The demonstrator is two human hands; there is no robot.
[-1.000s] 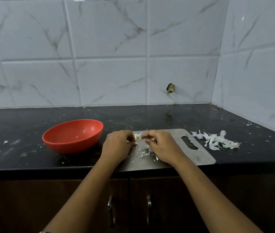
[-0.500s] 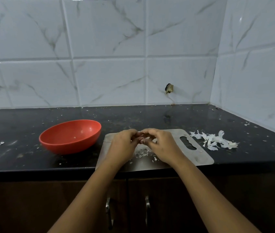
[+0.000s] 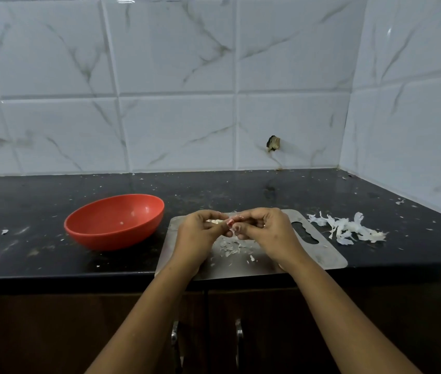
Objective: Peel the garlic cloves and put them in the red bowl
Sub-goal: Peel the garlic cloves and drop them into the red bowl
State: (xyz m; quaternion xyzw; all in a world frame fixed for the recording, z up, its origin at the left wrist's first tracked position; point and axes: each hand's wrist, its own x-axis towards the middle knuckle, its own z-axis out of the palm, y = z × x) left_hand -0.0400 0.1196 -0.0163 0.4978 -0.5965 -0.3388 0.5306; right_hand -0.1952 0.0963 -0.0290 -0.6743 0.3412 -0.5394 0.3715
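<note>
Head view shows both hands meeting just above a steel cutting board (image 3: 319,256) at the front edge of a black counter (image 3: 25,209). The left hand (image 3: 200,234) pinches a pale garlic clove (image 3: 214,221) with curled fingers, and the right hand (image 3: 266,233) also nips it from the other side with its fingertips; the fingers hide most of the clove. Small peel scraps (image 3: 231,247) lie on the board under the hands. A red bowl (image 3: 111,240) stands on the counter just left of the board, with a tiny white bit inside. A heap of white peels (image 3: 346,228) lies on the counter right of the board. Behind is a marbled tile wall (image 3: 176,76) with a small broken hole (image 3: 273,143). Two cabinet handles (image 3: 238,332) are below the counter.
</note>
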